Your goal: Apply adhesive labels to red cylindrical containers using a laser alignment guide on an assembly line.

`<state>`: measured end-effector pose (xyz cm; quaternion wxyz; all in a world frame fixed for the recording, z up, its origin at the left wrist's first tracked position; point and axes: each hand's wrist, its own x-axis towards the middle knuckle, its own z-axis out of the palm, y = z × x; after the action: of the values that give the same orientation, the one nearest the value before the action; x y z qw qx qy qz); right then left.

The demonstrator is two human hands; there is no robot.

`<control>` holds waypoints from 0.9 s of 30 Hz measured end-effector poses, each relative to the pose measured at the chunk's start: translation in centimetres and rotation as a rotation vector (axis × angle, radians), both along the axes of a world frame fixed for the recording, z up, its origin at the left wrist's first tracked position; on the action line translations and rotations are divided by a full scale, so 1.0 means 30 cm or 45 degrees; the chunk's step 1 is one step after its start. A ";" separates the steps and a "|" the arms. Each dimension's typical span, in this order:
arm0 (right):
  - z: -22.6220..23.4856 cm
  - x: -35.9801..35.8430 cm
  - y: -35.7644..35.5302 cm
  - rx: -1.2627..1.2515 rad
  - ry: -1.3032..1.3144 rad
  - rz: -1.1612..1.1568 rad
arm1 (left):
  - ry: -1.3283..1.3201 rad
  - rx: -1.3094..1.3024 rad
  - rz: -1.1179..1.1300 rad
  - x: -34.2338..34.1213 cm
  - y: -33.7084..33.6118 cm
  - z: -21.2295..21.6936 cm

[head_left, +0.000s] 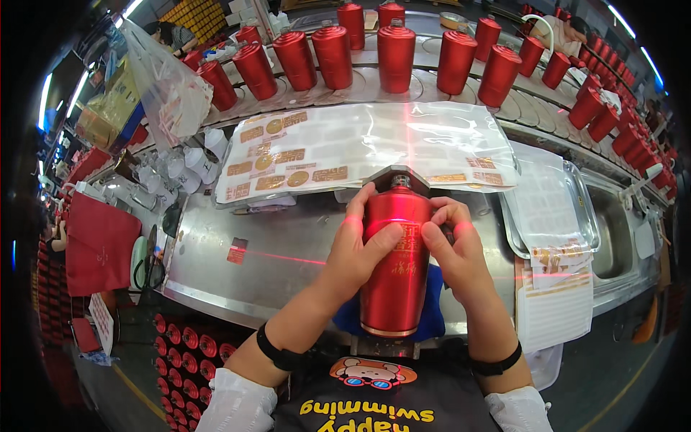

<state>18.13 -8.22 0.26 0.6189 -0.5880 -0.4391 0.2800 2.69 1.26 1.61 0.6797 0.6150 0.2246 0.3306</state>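
A glossy red bottle with gold characters lies in front of me, its narrow neck pointing away. It rests over a blue cloth and against a dark angled holder at its neck. My left hand grips the bottle's left side, thumb pressed on its front by the gold lettering. From the right, my right hand holds it with the thumb on the front and fingers curled along the side. Just beyond lies a clear sheet of gold labels. A red laser line crosses the bottle and table.
Several red bottles stand on a curved conveyor at the back. A small red label lies on the metal table. At right are more label sheets and a sink; at left, a red cloth and scissors.
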 end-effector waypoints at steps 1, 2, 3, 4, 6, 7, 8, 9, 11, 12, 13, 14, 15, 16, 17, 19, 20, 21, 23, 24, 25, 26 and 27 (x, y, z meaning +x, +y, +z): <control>-0.005 -0.001 -0.006 0.013 0.050 0.019 | 0.002 0.002 0.000 -0.008 -0.006 -0.002; -0.010 -0.002 -0.010 0.027 0.100 0.038 | 0.055 0.106 0.006 -0.019 -0.012 -0.005; -0.011 -0.007 -0.013 0.027 0.101 0.034 | 0.107 0.209 0.009 -0.022 -0.016 -0.006; -0.012 -0.014 -0.014 0.052 0.090 0.042 | 0.109 0.210 0.005 -0.020 -0.016 -0.005; -0.013 -0.017 -0.016 0.079 0.080 0.049 | 0.075 0.112 0.001 -0.013 -0.016 -0.003; -0.014 -0.015 -0.016 0.079 0.054 0.054 | 0.076 0.114 0.000 -0.012 -0.016 -0.004; -0.014 -0.013 -0.017 0.080 0.028 0.060 | 0.074 0.112 -0.007 -0.012 -0.018 -0.008; -0.015 -0.014 -0.018 0.081 0.030 0.058 | 0.074 0.110 -0.014 -0.013 -0.019 -0.011; -0.016 -0.017 -0.018 0.112 0.046 0.065 | 0.059 0.096 -0.027 -0.016 -0.019 -0.011; -0.023 -0.018 -0.018 0.106 0.051 0.065 | 0.043 0.075 -0.038 -0.021 -0.019 -0.015; -0.030 -0.016 -0.017 0.103 0.127 0.061 | 0.048 0.068 -0.039 -0.024 -0.015 -0.022; -0.035 -0.014 -0.015 0.100 0.203 0.056 | -0.021 -0.013 -0.063 -0.024 -0.006 -0.029; -0.026 -0.010 -0.018 0.064 0.168 0.057 | -0.088 -0.096 -0.082 -0.028 -0.004 -0.032; -0.022 -0.011 -0.018 0.053 0.174 0.061 | -0.083 -0.106 -0.077 -0.029 -0.003 -0.028; -0.020 -0.013 -0.017 0.095 0.078 0.064 | -0.109 -0.126 -0.133 -0.031 -0.004 -0.018; -0.032 -0.002 -0.009 0.174 -0.110 0.054 | -0.100 -0.085 -0.172 -0.025 0.000 -0.018; -0.026 -0.008 -0.013 0.170 -0.112 0.055 | -0.102 -0.089 -0.171 -0.027 -0.003 -0.016; -0.017 -0.015 -0.014 0.147 -0.054 0.063 | -0.037 -0.052 -0.146 -0.028 -0.003 -0.013; -0.013 -0.017 -0.013 0.127 -0.002 0.074 | 0.021 -0.012 -0.118 -0.026 -0.001 -0.012; -0.017 -0.014 -0.012 0.125 -0.022 0.069 | 0.033 0.008 -0.108 -0.024 -0.001 -0.016; -0.019 -0.011 -0.013 0.124 -0.043 0.064 | 0.045 0.030 -0.098 -0.022 -0.001 -0.017; -0.017 -0.009 -0.017 0.129 -0.051 0.059 | 0.038 0.035 -0.104 -0.021 -0.003 -0.017; -0.018 -0.008 -0.015 0.105 -0.076 0.066 | 0.054 0.024 -0.093 -0.024 -0.003 -0.016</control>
<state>17.90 -8.67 -0.27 0.6218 -0.5585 -0.4836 0.2599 1.97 1.16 1.12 0.6805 0.6363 0.2132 0.2944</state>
